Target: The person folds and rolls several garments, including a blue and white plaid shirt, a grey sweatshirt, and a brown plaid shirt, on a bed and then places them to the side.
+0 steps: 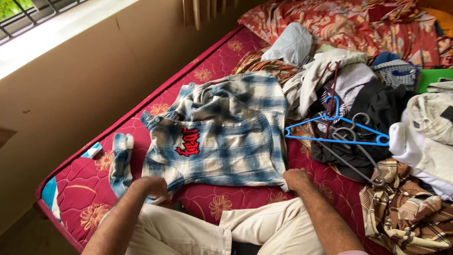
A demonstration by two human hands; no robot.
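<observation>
Fingers, left hand (152, 186): curled tight on the near left corner of the plaid shirt (222, 134), pinching its hem.
Fingers, right hand (296, 178): clenched on the near right corner of the same hem, knuckles up.
Plaid shirt: blue and cream check with a red patch (188, 141) on the chest, spread flat across the bed (207, 71), collar end towards the far side, one sleeve (121, 163) hanging off to the left.
Bed: red quilted mattress with orange flowers, its left edge running along a tan wall (80, 89).
Near side: cream trousers (207, 229) lie just below the shirt's hem, between the two forearms.
Right of the shirt: a blue hanger (340, 134) and a grey hanger (359, 158) rest on a dark garment (377, 108), just beside the right hand's corner of the shirt.
Clothes pile: pale and white garments (424, 137) heaped to the right, a brown checked cloth (406, 212) at the near right, a grey bundle (291, 43) beyond the shirt.
Far end: a red floral bedsheet (349, 23) bunched up.
</observation>
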